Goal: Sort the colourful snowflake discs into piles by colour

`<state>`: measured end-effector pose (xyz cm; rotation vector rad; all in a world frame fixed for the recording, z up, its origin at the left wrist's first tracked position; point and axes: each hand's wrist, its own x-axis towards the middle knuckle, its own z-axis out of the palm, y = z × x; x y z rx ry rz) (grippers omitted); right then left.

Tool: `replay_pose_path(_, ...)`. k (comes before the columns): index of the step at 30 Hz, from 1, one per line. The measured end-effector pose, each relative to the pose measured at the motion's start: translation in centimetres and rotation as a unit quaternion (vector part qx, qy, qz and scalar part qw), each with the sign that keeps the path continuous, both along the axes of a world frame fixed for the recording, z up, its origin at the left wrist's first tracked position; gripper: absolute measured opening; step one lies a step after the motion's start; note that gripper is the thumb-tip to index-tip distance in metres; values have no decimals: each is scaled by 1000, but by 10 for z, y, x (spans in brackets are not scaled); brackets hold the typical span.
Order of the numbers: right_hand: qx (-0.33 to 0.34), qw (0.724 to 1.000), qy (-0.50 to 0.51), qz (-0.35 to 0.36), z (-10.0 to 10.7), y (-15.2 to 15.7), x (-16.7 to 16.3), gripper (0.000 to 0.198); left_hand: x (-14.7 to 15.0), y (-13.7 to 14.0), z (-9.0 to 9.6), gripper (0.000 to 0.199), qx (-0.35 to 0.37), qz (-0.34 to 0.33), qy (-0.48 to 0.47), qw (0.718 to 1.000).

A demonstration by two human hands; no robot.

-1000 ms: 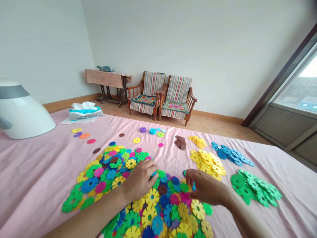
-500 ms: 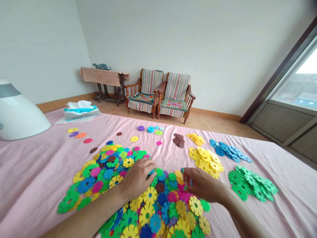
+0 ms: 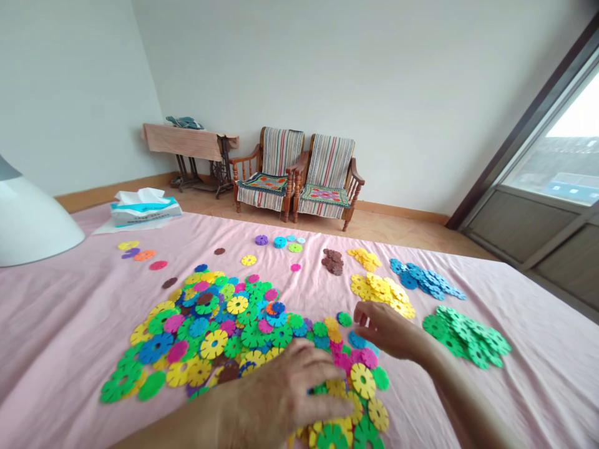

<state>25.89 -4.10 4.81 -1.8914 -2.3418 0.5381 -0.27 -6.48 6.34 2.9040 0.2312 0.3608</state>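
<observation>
Multicoloured, notched plastic discs point(image 3: 214, 343) lie heaped on the pink cloth point(image 3: 60, 312), partly beneath the left hand point(image 3: 294, 388), fingers spread wide; the right hand point(image 3: 381, 327) curls, grip unclear, beside the yellow plastic disc pile point(image 3: 386, 290), presumably set apart by colour.

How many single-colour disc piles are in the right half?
5: brown pile, leftmost; small yellow pile beside it; large yellow pile, nearer; blue pile, farther right; green pile, nearest. The right hand may hide more.
</observation>
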Motion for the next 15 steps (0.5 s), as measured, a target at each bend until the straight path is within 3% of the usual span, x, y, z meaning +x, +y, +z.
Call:
replay_pose_path(2, -1, 1000, 5, 1, 0, 0, -1, 15, 5, -11, -1, 36, 46, -37, 31, 998)
replay_pose_path(5, 0, 1000, 11, -2, 1, 0, -1, 16, 9, -14, -14, 35, 93, -34, 32, 995)
replay_pose_path(11, 44, 998, 34, -1, 0, 2, -9, 13, 16, 19, -42, 43, 105, 101, 4, 989)
replay_pose_path(15, 132, 988, 73, 20, -4, -17, -19, 19, -2, 34, -33, 50, 113, 160, 30, 980)
